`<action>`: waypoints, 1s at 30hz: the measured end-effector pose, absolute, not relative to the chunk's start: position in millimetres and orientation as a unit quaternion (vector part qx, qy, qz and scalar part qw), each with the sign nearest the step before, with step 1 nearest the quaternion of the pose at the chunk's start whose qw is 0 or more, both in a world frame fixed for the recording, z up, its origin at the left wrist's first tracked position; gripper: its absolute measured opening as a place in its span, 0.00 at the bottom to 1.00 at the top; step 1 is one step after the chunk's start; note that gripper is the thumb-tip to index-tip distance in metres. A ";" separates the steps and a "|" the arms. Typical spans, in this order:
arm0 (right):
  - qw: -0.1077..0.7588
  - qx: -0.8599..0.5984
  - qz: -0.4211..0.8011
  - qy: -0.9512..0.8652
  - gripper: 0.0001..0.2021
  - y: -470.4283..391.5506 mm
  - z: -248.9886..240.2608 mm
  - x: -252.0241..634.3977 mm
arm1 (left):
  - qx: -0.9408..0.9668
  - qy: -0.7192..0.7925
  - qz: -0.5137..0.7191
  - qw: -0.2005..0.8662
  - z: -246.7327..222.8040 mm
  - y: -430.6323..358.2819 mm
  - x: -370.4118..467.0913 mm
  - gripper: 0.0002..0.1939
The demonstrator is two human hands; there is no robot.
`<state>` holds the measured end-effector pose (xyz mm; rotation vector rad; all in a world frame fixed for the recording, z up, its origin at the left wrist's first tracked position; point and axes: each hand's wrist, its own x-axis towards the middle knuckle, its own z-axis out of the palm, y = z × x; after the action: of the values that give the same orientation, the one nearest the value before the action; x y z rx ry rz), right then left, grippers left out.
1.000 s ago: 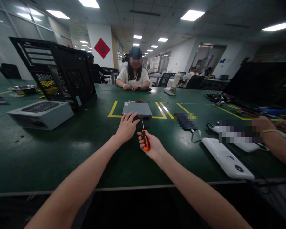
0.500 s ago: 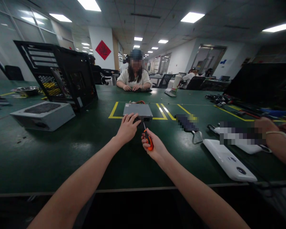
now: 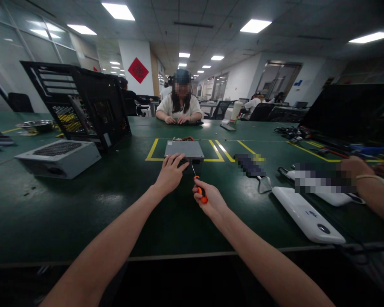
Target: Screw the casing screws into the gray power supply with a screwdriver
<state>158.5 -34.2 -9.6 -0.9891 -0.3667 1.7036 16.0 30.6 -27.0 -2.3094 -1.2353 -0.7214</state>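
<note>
A grey computer power supply [image 3: 187, 148] lies on the green table straight ahead, its front side towards me. My left hand [image 3: 170, 171] is laid over its left front edge, fingers on the top and thumb at the front side, holding it. In my right hand [image 3: 213, 198] is a screwdriver [image 3: 204, 197] with an orange and black handle, fingers wrapped round the grip. Its thin shaft points up and away to the front side of the power supply. Whether the tip sits in a screw is too small to tell.
Left stand a second power supply [image 3: 60, 157], a black computer case [image 3: 99, 104] and a metal bowl [image 3: 36, 125]. Right lie a phone [image 3: 250, 165] and a white oblong device [image 3: 307, 215]. Another person's hand [image 3: 358, 168] is at far right; a person [image 3: 179, 102] sits opposite.
My right hand and the screwdriver have shifted slightly down and to the right. The left hand stays on the power supply. The view has tilted very slightly.
</note>
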 end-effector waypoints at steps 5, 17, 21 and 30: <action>0.512 -0.418 0.733 -0.162 0.14 -34.5 -12.3 159.3 | -0.834 -0.441 -0.246 0.224 -27.8 31.1 14.3 0.21; 0.516 -0.431 0.721 -0.169 0.14 -33.7 -12.4 159.5 | -0.842 -0.423 -0.236 0.237 -29.2 33.4 10.1 0.21; 0.532 -0.428 0.711 -0.170 0.08 -32.8 -12.9 158.9 | -0.843 -0.419 -0.235 0.241 -29.2 35.1 8.7 0.21; 0.524 -0.428 0.716 -0.170 0.08 -33.1 -14.7 159.0 | -0.843 -0.417 -0.226 0.253 -27.2 36.0 8.7 0.22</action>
<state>159.0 -33.1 -14.7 -1.0242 -0.4061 1.7141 8.7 36.0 -27.2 -2.2925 -1.1327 -0.6157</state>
